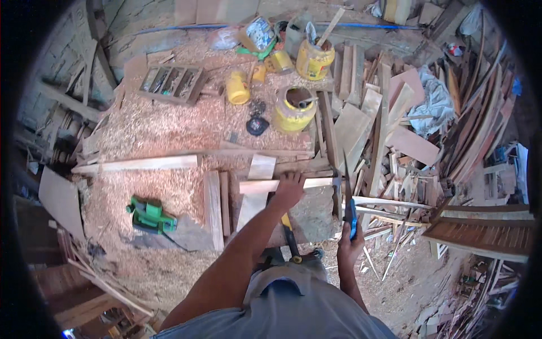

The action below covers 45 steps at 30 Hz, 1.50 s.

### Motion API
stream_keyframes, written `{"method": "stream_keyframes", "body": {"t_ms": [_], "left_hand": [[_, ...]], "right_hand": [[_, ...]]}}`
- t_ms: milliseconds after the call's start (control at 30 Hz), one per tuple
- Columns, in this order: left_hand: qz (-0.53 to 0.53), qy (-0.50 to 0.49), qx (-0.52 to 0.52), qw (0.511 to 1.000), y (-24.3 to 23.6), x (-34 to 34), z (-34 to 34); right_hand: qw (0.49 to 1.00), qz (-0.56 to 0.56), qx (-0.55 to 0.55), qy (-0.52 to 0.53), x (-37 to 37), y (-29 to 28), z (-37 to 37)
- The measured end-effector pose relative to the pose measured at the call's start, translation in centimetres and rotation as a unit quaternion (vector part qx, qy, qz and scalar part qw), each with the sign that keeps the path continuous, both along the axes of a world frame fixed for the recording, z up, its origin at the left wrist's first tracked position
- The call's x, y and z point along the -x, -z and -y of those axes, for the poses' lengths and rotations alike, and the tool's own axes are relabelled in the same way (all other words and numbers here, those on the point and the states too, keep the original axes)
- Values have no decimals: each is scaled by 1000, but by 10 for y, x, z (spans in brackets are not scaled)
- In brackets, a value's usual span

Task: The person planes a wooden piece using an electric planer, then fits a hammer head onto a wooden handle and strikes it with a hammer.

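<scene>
My left hand [289, 191] grips a pale wooden strip [257, 186] that lies crosswise near the front of the workbench, fingers over its far edge. In my right hand [350, 246] is a handsaw [350, 220] by its blue handle. Its dark blade points away from me, just off the strip's right end; whether it touches the wood I cannot tell. Below my left wrist a tool with a yellow and black handle [289, 234] lies at the bench edge. A short light board [254, 210] passes under the strip.
A green power planer [149, 214] rests on the bench at left, amid shavings. Behind are a compartmented wooden box [173, 83], yellow tubs [293, 116] and a black round object [257, 126]. Piled boards and offcuts [384, 113] crowd the right; a slatted wooden panel [480, 231] stands beyond.
</scene>
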<state>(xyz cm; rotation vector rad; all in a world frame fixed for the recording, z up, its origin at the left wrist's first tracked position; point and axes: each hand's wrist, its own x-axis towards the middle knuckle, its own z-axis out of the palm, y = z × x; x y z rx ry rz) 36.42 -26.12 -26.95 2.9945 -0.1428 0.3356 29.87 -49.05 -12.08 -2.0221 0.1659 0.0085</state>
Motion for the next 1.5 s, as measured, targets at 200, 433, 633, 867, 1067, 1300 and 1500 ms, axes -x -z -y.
{"method": "stream_keyframes", "body": {"t_ms": [200, 433, 633, 867, 1067, 1300, 1500], "left_hand": [[-46, -1, 81, 996, -18, -20, 1], [-102, -141, 281, 944, -80, 14, -14], [-86, -194, 473, 855, -128, 54, -57], [-138, -182, 720, 655, -180, 107, -88], [-170, -185, 766, 592, -217, 144, -98], [-182, -168, 723, 645, -193, 136, -91], [-227, -195, 643, 705, -98, 144, -164]], "right_hand": [[997, 6, 8, 83, -1, -24, -12], [990, 29, 2, 137, -16, 13, -4], [977, 69, 194, -64, -19, 79, -45], [920, 127, 253, -272, -4, 147, -92], [926, 59, 193, -319, -10, 91, -137], [786, -273, -481, -277, -25, 4, -217], [848, -190, -457, -191, -20, -4, -226]]}}
